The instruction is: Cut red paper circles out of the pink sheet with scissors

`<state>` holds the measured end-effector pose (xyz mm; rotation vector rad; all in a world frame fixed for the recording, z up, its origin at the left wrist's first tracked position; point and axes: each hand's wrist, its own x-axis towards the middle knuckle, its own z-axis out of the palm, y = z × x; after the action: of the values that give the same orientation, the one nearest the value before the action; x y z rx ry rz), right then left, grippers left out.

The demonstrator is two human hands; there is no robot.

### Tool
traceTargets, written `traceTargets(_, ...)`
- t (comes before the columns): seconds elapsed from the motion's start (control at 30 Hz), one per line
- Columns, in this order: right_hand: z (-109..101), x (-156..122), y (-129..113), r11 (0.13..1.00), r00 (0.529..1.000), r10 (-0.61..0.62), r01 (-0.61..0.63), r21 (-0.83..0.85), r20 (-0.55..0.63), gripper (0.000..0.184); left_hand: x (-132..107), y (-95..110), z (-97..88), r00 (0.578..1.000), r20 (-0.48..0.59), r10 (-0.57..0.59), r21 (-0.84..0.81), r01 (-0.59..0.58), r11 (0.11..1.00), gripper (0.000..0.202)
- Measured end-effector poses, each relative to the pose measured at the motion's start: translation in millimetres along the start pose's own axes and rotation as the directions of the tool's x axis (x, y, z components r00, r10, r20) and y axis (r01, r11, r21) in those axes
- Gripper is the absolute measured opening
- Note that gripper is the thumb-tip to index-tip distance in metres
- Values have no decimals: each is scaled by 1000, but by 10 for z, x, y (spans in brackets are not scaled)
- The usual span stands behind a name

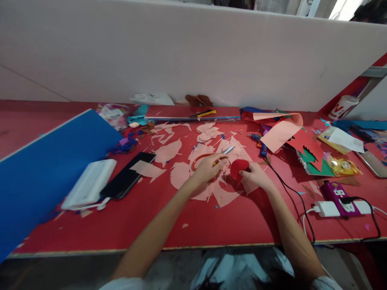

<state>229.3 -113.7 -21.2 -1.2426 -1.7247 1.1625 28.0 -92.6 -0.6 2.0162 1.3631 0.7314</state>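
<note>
Red rounded paper piece [238,169] gripped by right hand [255,178], fingers closed on its edge, just beside left hand [208,167]. Orange-handled scissors [229,150] held closed in left hand, blades pointing up and right, near piece. Pink paper scraps [180,175] scattered beneath both hands on red bench [145,225]. Glue gun [262,148] lying near right hand.
</note>
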Motion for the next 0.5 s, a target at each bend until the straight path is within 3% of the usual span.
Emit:
traceTargets(0.1, 30, -7, 22, 998, 996, -42, 38, 51, 83, 34, -76, 119, 176, 991, 114, 67, -197, -44, 979, 33)
traceTargets(0.27, 46, 8, 86, 998, 992, -58, 55, 31, 112, 32, -122, 114, 298, 999, 37, 6, -271, 4, 963, 25)
traceTargets(0.5, 88, 51, 84, 997, 996, -79, 79, 12, -39, 15, -96, 60, 377, 993, -106, -48, -331, 10, 943, 23)
